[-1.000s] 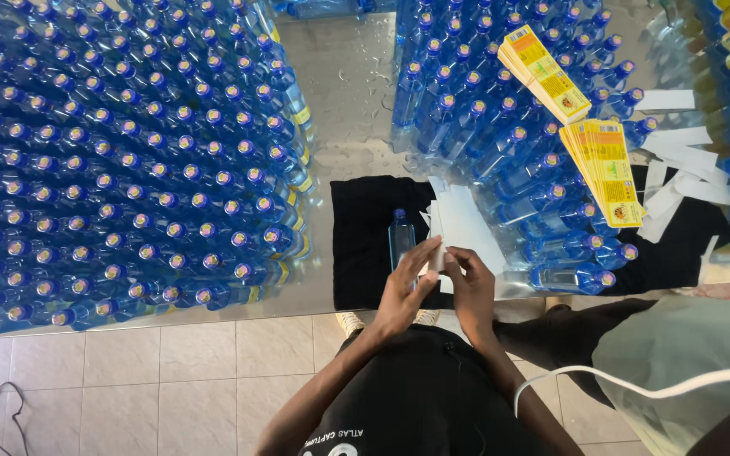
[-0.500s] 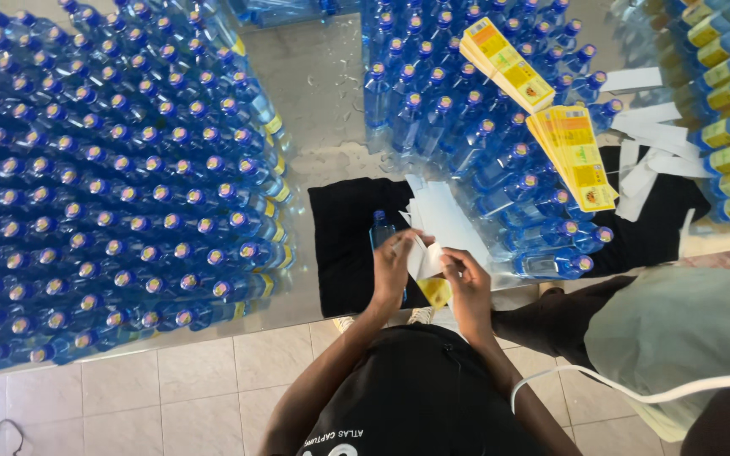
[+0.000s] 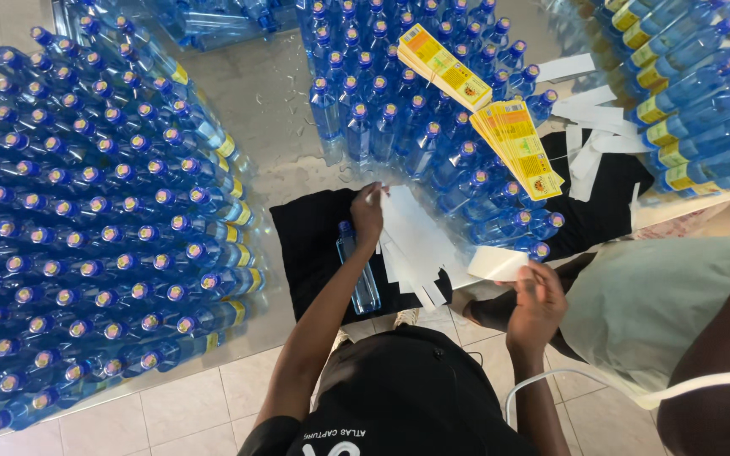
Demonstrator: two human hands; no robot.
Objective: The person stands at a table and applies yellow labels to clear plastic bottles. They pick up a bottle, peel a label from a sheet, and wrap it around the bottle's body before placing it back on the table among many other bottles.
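My left hand (image 3: 368,216) is stretched out over the black cloth (image 3: 306,241), pinching the end of a white backing strip at the top of the pile of white strips (image 3: 411,245). Just left of that hand an unlabelled blue plastic bottle (image 3: 359,274) lies on the cloth. My right hand (image 3: 537,306) is off the table's edge and holds a curled label (image 3: 497,263), pale side up. Two stacks of yellow labels (image 3: 445,66) (image 3: 519,148) rest on bottle caps beyond.
A dense block of upright blue bottles (image 3: 86,211) fills the left of the shiny table (image 3: 272,93), with another group (image 3: 399,110) behind the cloth. Labelled bottles (image 3: 686,67) lie stacked at the right. Another person's arm (image 3: 720,338) is at my right.
My hands were together over the cloth peeling a label. Now they are apart: the left reached forward with the white strip, and the right drew back and right with the label.
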